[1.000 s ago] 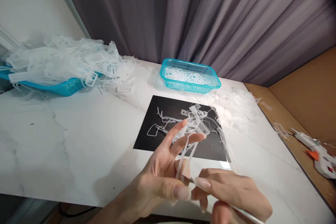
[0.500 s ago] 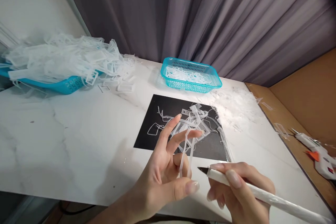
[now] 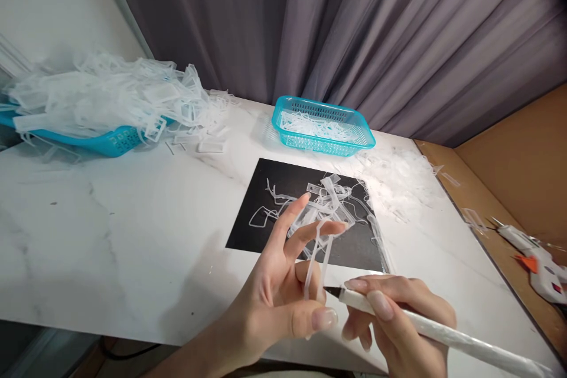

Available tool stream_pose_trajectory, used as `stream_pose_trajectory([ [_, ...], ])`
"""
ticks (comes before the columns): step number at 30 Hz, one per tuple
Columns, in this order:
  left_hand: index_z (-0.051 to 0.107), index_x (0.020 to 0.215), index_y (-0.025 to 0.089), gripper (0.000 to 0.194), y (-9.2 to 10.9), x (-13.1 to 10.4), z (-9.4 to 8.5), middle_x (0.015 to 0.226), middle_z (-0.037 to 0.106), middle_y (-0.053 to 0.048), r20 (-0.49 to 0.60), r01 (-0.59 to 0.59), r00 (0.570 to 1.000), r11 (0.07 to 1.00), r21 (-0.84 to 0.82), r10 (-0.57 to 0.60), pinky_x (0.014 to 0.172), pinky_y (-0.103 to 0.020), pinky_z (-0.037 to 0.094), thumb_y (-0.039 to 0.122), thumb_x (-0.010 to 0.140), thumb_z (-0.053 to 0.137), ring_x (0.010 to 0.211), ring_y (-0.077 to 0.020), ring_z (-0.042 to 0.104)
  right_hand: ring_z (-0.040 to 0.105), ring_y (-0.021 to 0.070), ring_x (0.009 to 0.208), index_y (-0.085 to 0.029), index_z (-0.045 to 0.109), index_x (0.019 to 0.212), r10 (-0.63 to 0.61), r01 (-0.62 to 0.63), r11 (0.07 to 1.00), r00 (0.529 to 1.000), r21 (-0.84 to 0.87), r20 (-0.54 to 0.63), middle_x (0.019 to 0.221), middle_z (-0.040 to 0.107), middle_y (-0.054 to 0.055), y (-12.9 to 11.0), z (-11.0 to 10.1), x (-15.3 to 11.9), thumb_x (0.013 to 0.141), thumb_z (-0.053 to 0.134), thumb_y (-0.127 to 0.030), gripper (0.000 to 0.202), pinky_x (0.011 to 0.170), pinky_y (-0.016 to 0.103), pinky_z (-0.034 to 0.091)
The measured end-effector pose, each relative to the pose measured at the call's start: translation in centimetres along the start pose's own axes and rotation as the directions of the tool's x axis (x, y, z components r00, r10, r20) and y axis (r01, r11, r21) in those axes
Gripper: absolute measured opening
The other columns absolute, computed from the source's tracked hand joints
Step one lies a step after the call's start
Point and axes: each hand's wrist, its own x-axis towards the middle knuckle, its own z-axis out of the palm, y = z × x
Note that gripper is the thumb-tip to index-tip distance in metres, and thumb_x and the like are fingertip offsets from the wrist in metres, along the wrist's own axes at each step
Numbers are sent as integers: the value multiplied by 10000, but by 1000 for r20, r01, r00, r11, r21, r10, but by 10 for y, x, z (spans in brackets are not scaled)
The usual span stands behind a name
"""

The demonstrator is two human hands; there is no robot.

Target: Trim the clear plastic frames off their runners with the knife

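Note:
My left hand [image 3: 287,283] holds a thin translucent plastic frame [image 3: 326,257], stretched upright between a raised finger and the lower fingers and thumb. Its index finger points up and away. My right hand [image 3: 398,313] grips a white-handled craft knife [image 3: 460,336] like a pen. The dark blade tip is at the lower part of the frame's right strip; whether it touches cannot be made out. Beyond both hands lies a black cutting mat [image 3: 248,218], with a tangle of clear strips and frames [image 3: 330,201] on it.
A turquoise basket [image 3: 325,147] with thin white pieces stands behind the mat. At left, another blue basket [image 3: 110,144] is heaped with translucent frames [image 3: 106,94]. Clear scraps [image 3: 398,180] lie at right. A white glue gun [image 3: 527,242] rests near the brown panel [image 3: 522,112].
My right hand has moved left, bringing the knife tip up to the plastic frame. My left hand and the frame have shifted slightly right.

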Motion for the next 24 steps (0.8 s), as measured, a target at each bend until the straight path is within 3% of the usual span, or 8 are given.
stream_pose_trajectory([
  [9,325,1304,482,826,-2,1,0,1300,422,-36,15,-16,1000,1000,-17,17,488,-122,394,53,688,669,540,17,465,572,142,333,-209,727,802,1,-2,1000,1000,-12,-25,456,635,-1,-4,1,0,828,617,-298,144,283,210,410],
  [18,322,1312,470,862,-2,1,1,1301,420,-44,5,-8,1000,999,-41,8,482,-132,380,12,660,650,525,19,452,571,140,364,-230,714,906,-53,54,998,998,-33,30,517,659,1,-1,-2,2,849,592,-274,142,289,211,403],
  [21,340,1306,462,863,-2,2,0,1304,420,-44,15,-3,1000,998,-67,4,492,-131,389,-9,649,641,530,20,459,568,140,366,-228,708,945,-118,118,993,990,13,72,521,660,10,1,-2,3,855,585,-278,161,286,208,393],
  [24,346,1299,468,869,-1,1,-1,1299,434,-37,24,14,1000,997,-72,-12,481,-121,384,-24,645,637,532,20,460,546,141,360,-190,690,997,-232,226,973,951,52,205,521,660,25,3,-4,8,867,564,-272,199,331,239,440],
])
